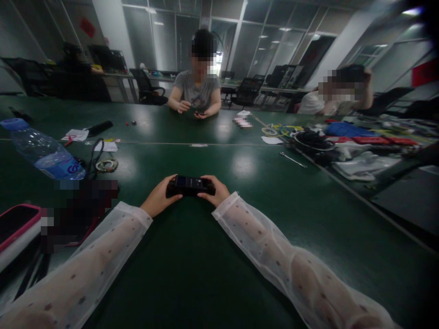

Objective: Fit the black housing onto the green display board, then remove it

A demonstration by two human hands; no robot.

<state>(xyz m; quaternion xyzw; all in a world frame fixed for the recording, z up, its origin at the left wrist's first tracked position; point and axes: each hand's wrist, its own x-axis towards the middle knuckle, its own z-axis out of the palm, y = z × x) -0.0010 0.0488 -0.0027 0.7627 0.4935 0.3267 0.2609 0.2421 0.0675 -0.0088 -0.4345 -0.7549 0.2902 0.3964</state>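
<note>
A small black device (189, 185) with a dark screen and small light markings is held level between both hands, just over the green table (164, 256). My left hand (161, 196) grips its left end, thumb along the near edge. At the right end, my right hand (216, 191) holds it the same way, with the thumb in front and fingers behind. The underside of the device cannot be seen.
On the left are a water bottle (51, 153), a pink-edged phone (18, 224) and a coiled bracelet-like ring (106, 165). A wrench (293, 160) lies right of centre, near heaped cables (313, 141). Across the table sits a person (197, 87); another (310, 104) is further right.
</note>
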